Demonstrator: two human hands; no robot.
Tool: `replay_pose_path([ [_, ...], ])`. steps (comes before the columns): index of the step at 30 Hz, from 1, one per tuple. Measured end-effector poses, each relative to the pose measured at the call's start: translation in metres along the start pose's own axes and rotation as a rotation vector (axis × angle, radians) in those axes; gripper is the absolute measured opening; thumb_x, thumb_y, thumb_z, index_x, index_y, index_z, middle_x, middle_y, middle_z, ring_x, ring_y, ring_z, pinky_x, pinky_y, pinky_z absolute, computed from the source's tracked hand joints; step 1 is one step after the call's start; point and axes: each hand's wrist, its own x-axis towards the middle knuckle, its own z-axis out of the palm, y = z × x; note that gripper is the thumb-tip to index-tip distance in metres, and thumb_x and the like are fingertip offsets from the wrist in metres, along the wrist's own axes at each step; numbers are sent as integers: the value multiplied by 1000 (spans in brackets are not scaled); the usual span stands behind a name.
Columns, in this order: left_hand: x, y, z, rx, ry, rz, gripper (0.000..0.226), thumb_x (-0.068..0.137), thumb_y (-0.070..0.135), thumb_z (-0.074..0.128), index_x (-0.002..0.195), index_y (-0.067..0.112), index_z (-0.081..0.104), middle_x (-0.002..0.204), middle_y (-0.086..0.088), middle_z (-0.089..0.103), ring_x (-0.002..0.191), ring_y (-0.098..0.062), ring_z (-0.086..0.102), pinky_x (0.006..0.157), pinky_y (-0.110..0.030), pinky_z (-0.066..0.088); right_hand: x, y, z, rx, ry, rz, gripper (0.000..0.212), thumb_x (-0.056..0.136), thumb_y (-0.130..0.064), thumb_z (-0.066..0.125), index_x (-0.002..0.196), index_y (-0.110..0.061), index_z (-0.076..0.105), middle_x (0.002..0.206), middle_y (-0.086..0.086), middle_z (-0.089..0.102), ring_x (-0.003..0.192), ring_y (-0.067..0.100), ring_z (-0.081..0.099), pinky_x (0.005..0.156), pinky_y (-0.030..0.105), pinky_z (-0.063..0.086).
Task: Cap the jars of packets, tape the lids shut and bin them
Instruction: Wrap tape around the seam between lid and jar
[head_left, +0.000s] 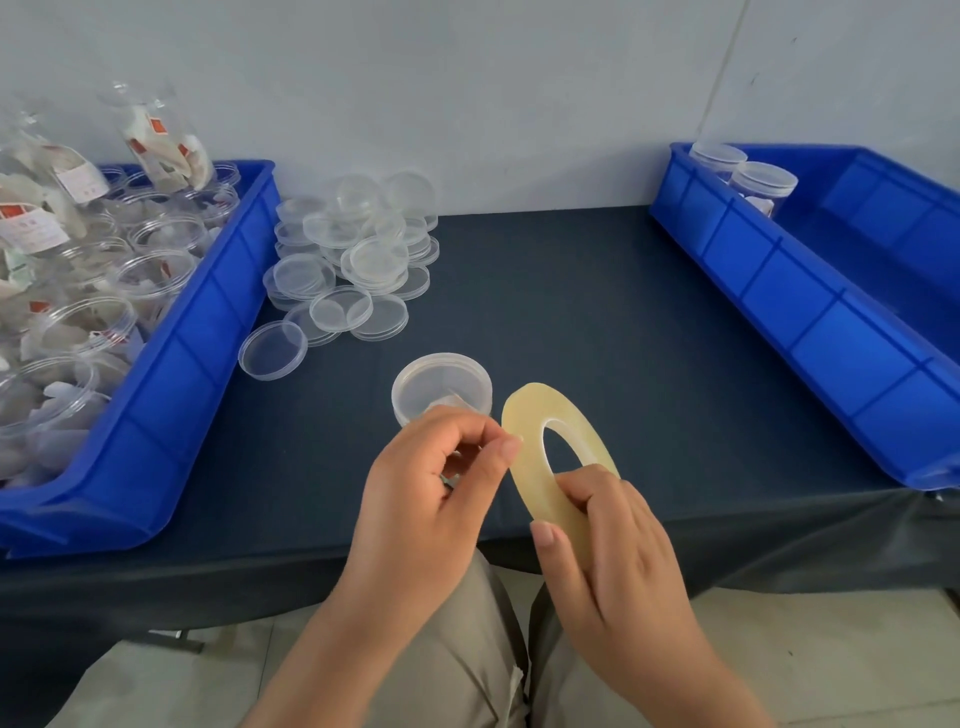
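Observation:
A capped clear jar (441, 385) stands on the dark table near the front edge. In front of it my left hand (431, 488) has its thumb and forefinger pinched together at the rim of a yellowish tape roll (540, 441), apparently on the tape's free end. My right hand (602, 540) grips the roll from below, fingers through its hole, thumb on the outer face. A heap of clear lids (353, 260) lies at the back left.
A blue bin (208, 332) on the left holds several open jars of packets (83, 332). A blue bin (779, 291) on the right holds two capped jars (748, 179) at its far end. A wall stands behind the table.

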Motion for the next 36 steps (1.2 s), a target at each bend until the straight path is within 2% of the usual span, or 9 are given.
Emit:
replay_pose_path([
  [4, -4, -5, 1, 138, -6, 149, 19, 105, 38, 57, 90, 27, 63, 89, 15, 64, 82, -15, 63, 69, -14, 45, -6, 0, 3, 30, -14, 62, 38, 107, -43, 45, 102, -10, 63, 91, -14, 53, 79, 9, 50, 83, 12, 38],
  [9, -13, -10, 9, 92, 57, 247, 14, 103, 31, 61, 95, 19, 63, 101, 16, 64, 93, -15, 66, 78, -20, 52, -4, -7, 3, 66, -51, 176, 57, 109, -61, 29, 107, -14, 60, 91, -17, 52, 80, 11, 54, 81, 15, 40],
  [11, -16, -10, 10, -35, 59, 136, 17, 95, 36, 72, 106, 24, 65, 108, 14, 69, 97, -21, 70, 79, -24, 57, -4, -8, 3, 73, -71, 205, 49, 107, -59, 34, 107, -16, 59, 92, -19, 52, 81, 11, 56, 79, 17, 42],
  [14, -16, -6, 9, -223, 44, -90, 47, 81, 45, 81, 125, 38, 66, 114, 12, 73, 104, -22, 71, 80, -19, 57, -5, -11, 2, 99, -92, 233, 43, 105, -55, 37, 107, -18, 59, 92, -21, 53, 84, 12, 57, 78, 18, 42],
  [20, -17, -2, 10, -127, 121, -21, 2, 89, 37, 77, 91, 35, 76, 114, 11, 74, 91, -16, 73, 75, -14, 53, -8, -13, 3, 103, -104, 230, 44, 104, -54, 38, 106, -17, 59, 89, -23, 49, 81, 11, 56, 76, 19, 40],
  [24, -22, -7, 10, 170, 169, 213, 9, 98, 27, 73, 93, 20, 77, 118, 15, 77, 100, -3, 75, 77, -21, 57, -8, -14, 2, 255, -122, 322, 34, 101, -59, 42, 105, -27, 54, 83, -14, 54, 74, 16, 55, 67, 21, 40],
  [27, -24, -6, 13, 247, 156, 324, 9, 103, 32, 66, 101, 24, 71, 119, 16, 78, 83, 0, 75, 63, -28, 58, -7, -12, 2, 427, -143, 337, 34, 100, -56, 47, 124, -31, 51, 90, -7, 63, 80, 20, 63, 69, 25, 50],
  [31, -26, -4, 18, 261, 148, 322, 16, 104, 31, 66, 106, 20, 78, 102, 15, 80, 81, -1, 75, 61, -31, 59, -2, -11, 2, 504, -231, 311, 57, 100, -74, 43, 147, -42, 38, 83, 7, 67, 69, 27, 65, 66, 55, 55],
  [36, -18, -8, 8, 245, 133, 306, 15, 103, 28, 69, 100, 19, 80, 108, 18, 77, 90, -3, 73, 68, -30, 58, 10, -1, -11, 468, -387, 243, 55, 95, -82, 43, 146, -60, 36, 79, 15, 63, 64, 29, 56, 64, 52, 52],
])
